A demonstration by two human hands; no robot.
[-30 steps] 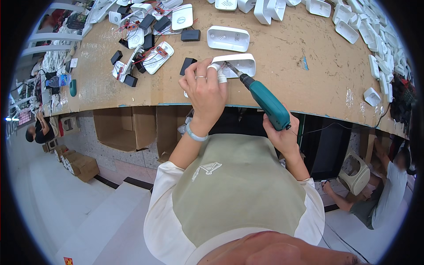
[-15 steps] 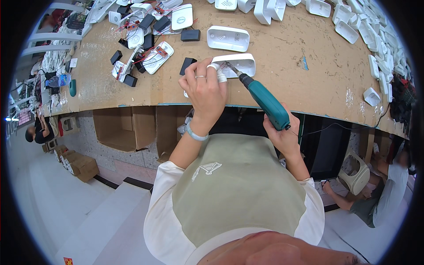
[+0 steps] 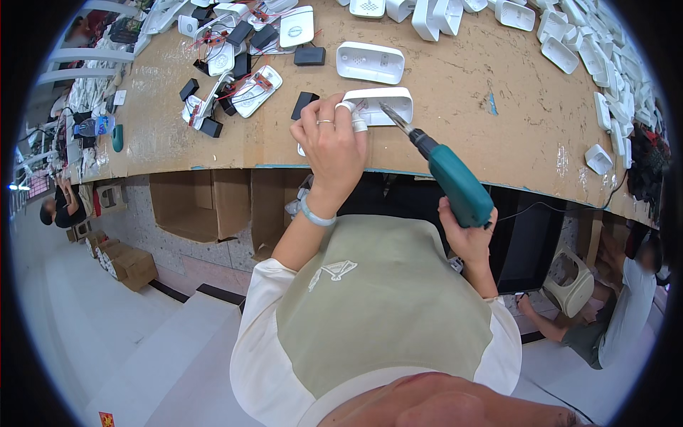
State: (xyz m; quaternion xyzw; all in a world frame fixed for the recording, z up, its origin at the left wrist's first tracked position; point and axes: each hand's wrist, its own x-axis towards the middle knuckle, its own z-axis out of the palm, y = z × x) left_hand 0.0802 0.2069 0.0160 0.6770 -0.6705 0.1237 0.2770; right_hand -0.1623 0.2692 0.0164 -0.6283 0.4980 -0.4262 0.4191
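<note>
My left hand [image 3: 334,139] is closed around the left end of a white plastic housing [image 3: 402,107] at the table's front edge. White coverings wrap some of its fingertips, which reach into the housing; a small reddish part shows beside them. My right hand [image 3: 467,238] grips the rear of a teal corded electric screwdriver [image 3: 459,185]. The tool slants up to the left, its metal tip over the housing's open inside; whether it touches anything I cannot tell. Just beyond lies a second open white housing [image 3: 370,62]. A black block [image 3: 304,103] lies left of my left hand, partly covered by it.
White covers with red boards, wires and black blocks [image 3: 257,91] lie at the left. White housings [image 3: 562,53] are heaped at the far right. The tool's cord [image 3: 551,205] runs right along the table edge. Cardboard boxes [image 3: 192,206] stand below; other people sit at both sides.
My right hand has drawn the screwdriver back, down and to the right, so its tip has left the spot beside my left fingers. My left hand stays on the housing.
</note>
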